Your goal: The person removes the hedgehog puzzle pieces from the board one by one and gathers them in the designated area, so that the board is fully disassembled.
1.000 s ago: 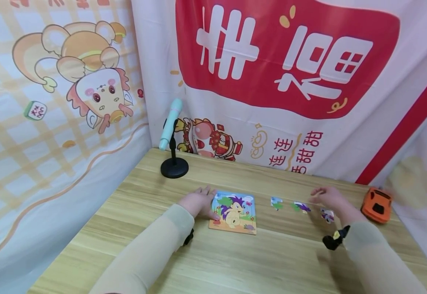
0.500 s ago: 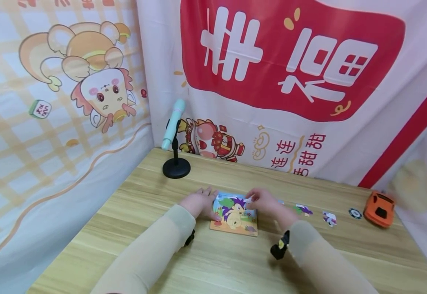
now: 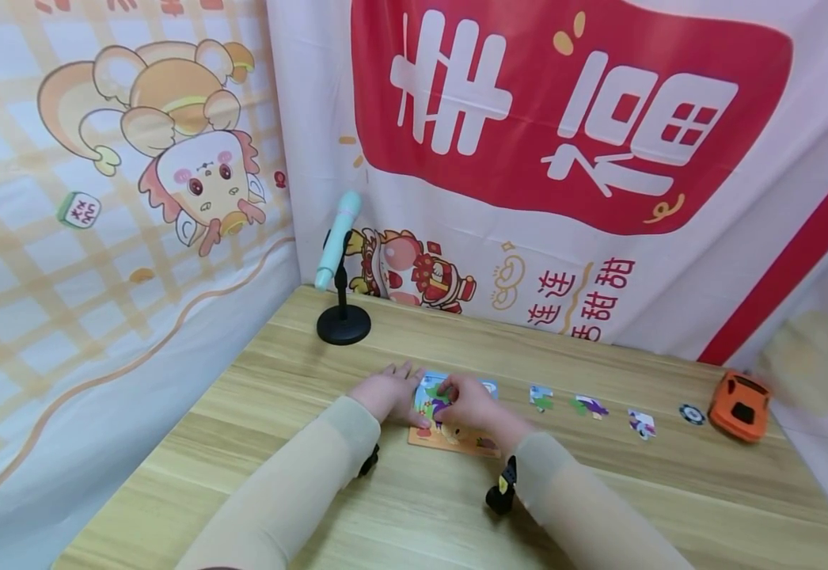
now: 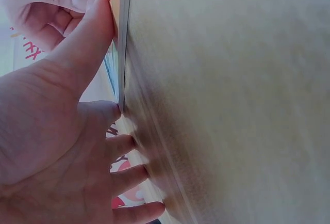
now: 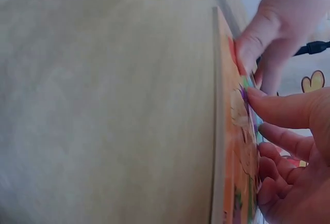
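Note:
A hedgehog jigsaw puzzle (image 3: 424,437) in a flat, orange-bottomed board lies mid-table. My left hand (image 3: 389,396) lies along its left side, fingers stretched out; its thumb (image 4: 85,53) rests over the board's edge. Over the upper left of the picture is my right hand (image 3: 474,408), thumb and forefinger bent down to the surface, pinching a purple-and-green puzzle piece (image 5: 251,105), mostly hidden by the fingers. The right wrist view shows its other fingers curled close over the board. Loose jigsaw pieces lie to the right: one blue-green (image 3: 541,397), one green-purple (image 3: 590,406), one white-purple (image 3: 642,423).
A small round dark disc (image 3: 692,413) lies beside an orange toy car (image 3: 739,406) at the right. At the back left, a mint microphone (image 3: 338,241) sits on a black stand (image 3: 343,324). Printed cloth (image 3: 421,190) hangs behind the wooden table.
My right hand has come left from the loose pieces to the puzzle, then further across to its upper left. The round disc has come into sight. My left hand has stayed at the board.

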{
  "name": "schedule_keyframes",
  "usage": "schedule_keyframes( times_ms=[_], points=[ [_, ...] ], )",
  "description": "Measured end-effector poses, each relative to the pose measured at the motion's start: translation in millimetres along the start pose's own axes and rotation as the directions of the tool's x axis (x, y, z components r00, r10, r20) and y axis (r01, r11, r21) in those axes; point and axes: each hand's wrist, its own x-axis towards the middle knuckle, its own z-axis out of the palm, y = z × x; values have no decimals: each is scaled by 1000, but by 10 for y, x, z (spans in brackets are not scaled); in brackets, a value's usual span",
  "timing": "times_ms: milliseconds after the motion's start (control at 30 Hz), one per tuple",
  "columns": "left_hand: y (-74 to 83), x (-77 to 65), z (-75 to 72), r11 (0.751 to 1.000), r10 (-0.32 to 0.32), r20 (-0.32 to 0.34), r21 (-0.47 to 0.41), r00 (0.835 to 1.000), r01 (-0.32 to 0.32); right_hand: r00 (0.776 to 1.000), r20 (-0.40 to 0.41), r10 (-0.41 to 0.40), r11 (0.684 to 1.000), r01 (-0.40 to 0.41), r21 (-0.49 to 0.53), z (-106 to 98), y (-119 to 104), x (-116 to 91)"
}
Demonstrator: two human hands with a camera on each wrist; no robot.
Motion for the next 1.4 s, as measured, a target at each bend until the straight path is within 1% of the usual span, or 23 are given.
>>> schedule_keyframes(
  times_ms=[133, 200, 267, 400, 500, 533, 633, 700, 767, 867, 967, 1033, 1133, 1200, 1300, 1367, 1400],
  points=[
    [-40, 122, 66, 1000, 7, -8, 30, 1000, -7, 1000, -14, 14, 1000, -14, 5, 33, -27, -5],
    [-27, 101, 51, 999, 6, -13, 32, 1000, -5, 1000, -20, 20, 1000, -20, 3, 34, -42, -7],
    [-18, 80, 40, 999, 7, -18, 36, 1000, -7, 999, -19, 32, 999, -32, -1, 28, -53, -3],
    [47, -99, -65, 1000, 9, -29, 22, 1000, -9, 999, -14, 49, 999, -49, 3, 18, -71, 9],
    [68, -157, -112, 1000, 10, -18, 20, 1000, -9, 999, -23, 47, 998, -46, 35, 16, -70, 12],
    [51, -109, -87, 1000, 10, -18, 18, 1000, -10, 999, -30, 43, 998, -42, 52, 17, -63, 14],
    [40, -50, -61, 1000, 0, -16, 9, 1000, 0, 998, -50, 30, 995, -25, 99, 10, -46, 18],
    [15, 12, -18, 1000, 6, -21, 1, 1000, -6, 998, -61, 28, 992, -21, 128, 5, -38, 19],
    [12, 29, -7, 1000, -2, -22, -8, 1000, 2, 997, -65, 33, 989, -23, 144, 0, -34, 19],
    [-37, 140, 69, 1000, 0, -20, 6, 1000, 0, 996, -77, 46, 986, -33, 163, 2, -31, 18],
    [-60, 182, 103, 1000, -1, -24, 14, 1000, 1, 993, -102, 65, 980, -45, 195, 8, -25, 17],
    [-51, 150, 91, 1000, 3, -28, 16, 1000, -2, 989, -116, 96, 970, -67, 235, 2, -19, 13],
    [-3, 41, 28, 1000, 2, -28, 2, 1000, -2, 983, -122, 137, 946, -94, 310, -38, 4, -5],
    [38, -51, -26, 1000, -9, -21, -14, 1000, 8, 982, -128, 138, 935, -87, 343, -96, 21, -30],
    [77, -139, -73, 999, -21, -11, -34, 1000, 21, 981, -150, 123, 921, -56, 385, -248, 38, -90],
    [87, -166, -86, 999, -31, -5, -36, 1000, 31, 980, -168, 110, 920, -36, 390, -388, 43, -151],
    [79, -152, -76, 999, -29, -3, -32, 1000, 29, 979, -174, 107, 918, -30, 396, -469, 43, -188]
  ],
)
